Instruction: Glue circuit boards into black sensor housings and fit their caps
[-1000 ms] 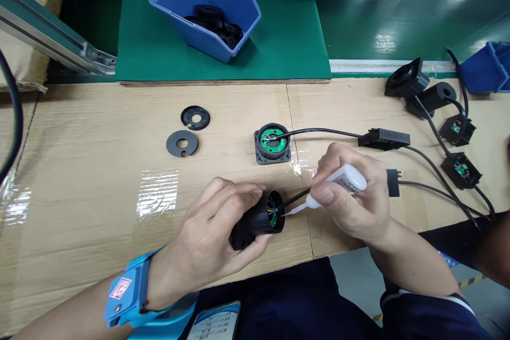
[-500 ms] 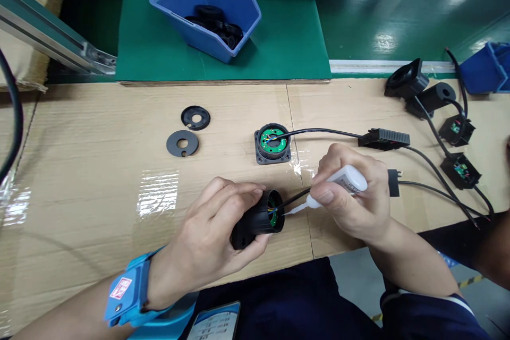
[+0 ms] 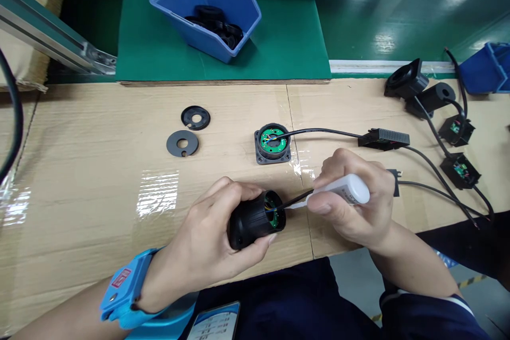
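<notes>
The left hand (image 3: 209,231) wraps around a black tube (image 3: 249,223), lower centre; likely light and stiff, best held from outside, because the wires (image 3: 268,209) inside seem fragile. The right hand (image 3: 360,218) pinches a probably soft white bottle (image 3: 354,188), its spout (image 3: 298,204) not clearly visible.

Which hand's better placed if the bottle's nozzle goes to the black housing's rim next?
Right hand, most likely: it holds the white bottle, nozzle pointing toward the black housing, whose open end faces it. Left hand is taken up gripping the housing.
</notes>
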Action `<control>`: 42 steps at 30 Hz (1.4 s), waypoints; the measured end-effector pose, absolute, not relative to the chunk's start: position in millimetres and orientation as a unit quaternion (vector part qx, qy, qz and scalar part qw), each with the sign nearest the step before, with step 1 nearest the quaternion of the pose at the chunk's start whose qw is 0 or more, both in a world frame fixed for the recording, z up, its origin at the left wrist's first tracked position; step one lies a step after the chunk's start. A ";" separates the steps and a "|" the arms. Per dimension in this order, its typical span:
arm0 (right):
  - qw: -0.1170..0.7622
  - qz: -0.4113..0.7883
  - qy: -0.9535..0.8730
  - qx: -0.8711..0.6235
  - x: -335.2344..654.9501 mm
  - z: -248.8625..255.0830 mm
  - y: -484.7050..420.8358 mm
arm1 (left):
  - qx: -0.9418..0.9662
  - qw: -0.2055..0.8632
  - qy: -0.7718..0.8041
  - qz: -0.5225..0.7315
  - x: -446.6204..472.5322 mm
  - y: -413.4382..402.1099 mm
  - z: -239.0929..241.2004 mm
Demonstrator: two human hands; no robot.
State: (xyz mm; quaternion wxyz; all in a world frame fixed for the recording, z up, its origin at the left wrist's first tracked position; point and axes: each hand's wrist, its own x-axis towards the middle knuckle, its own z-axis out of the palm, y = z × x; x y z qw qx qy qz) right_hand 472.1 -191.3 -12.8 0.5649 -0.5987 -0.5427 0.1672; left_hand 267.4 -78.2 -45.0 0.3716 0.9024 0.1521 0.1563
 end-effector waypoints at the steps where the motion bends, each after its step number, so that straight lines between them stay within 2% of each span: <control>1: 0.558 0.153 -0.554 -0.598 471.8 -11.4 -191.3 | 0.900 0.380 0.157 0.146 267.2 -77.6 -45.1; 6: 0.498 0.080 -0.604 -0.617 469.5 -8.1 -194.0 | 0.859 0.466 0.188 0.099 264.3 -75.3 -46.1; 8: 0.505 0.079 -0.613 -0.603 469.8 -9.7 -196.8 | 0.834 0.508 0.193 0.090 264.2 -75.1 -47.1; 13: 0.663 0.187 -0.487 -0.537 475.2 -23.5 -199.9 | 0.806 0.556 0.190 0.070 268.1 -72.9 -51.1; 16: 0.714 0.231 -0.407 -0.521 476.7 -33.2 -193.0 | 0.789 0.590 0.161 0.057 270.0 -70.8 -53.2; 20: 0.697 0.271 -0.378 -0.546 472.1 -37.2 -180.4 | 0.772 0.615 0.154 0.048 271.1 -70.5 -53.8; 26: 0.674 0.323 -0.400 -0.531 465.3 -30.8 -174.0 | 0.794 0.587 0.157 0.018 273.0 -72.0 -52.8; 42: 0.671 0.341 -0.411 -0.515 462.9 -33.7 -171.7 | 0.760 0.624 0.182 -0.002 268.0 -73.2 -59.0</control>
